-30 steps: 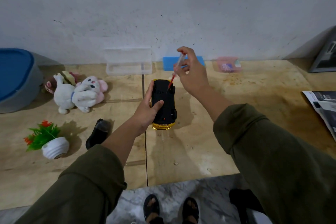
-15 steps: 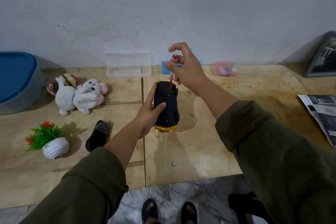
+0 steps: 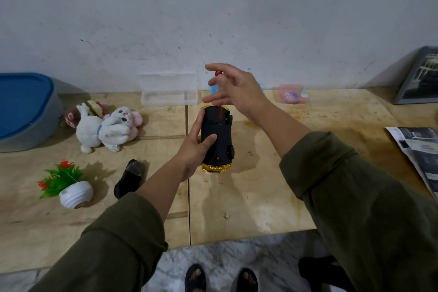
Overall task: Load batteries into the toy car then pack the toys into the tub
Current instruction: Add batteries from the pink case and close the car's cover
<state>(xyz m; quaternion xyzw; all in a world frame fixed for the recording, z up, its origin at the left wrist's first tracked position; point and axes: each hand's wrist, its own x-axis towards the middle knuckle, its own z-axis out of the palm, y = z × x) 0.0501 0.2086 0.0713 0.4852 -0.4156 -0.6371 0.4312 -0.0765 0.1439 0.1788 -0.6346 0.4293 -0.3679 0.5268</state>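
Observation:
The toy car [image 3: 219, 142] lies upside down on the wooden table, black underside up, gold body showing at both ends. My left hand [image 3: 196, 147] holds it by its left side, thumb pressed on the underside. My right hand [image 3: 234, 92] is above the car's far end and pinches a red-handled screwdriver [image 3: 220, 112] upright, its tip on the underside, other fingers spread. The grey tub [image 3: 26, 111] with a blue lid stands at the far left. Plush toys [image 3: 104, 125] lie near it. No batteries are visible.
A clear plastic box [image 3: 169, 90] stands against the wall behind the car, a pink box [image 3: 291, 96] to its right. A small potted plastic plant [image 3: 68, 185] and a black object [image 3: 130, 178] lie at the left front. Magazines [image 3: 419, 149] lie at the right edge.
My right hand's fingers have spread out around the screwdriver handle, and the screwdriver stands more upright on the car's underside. My left hand keeps its hold on the car.

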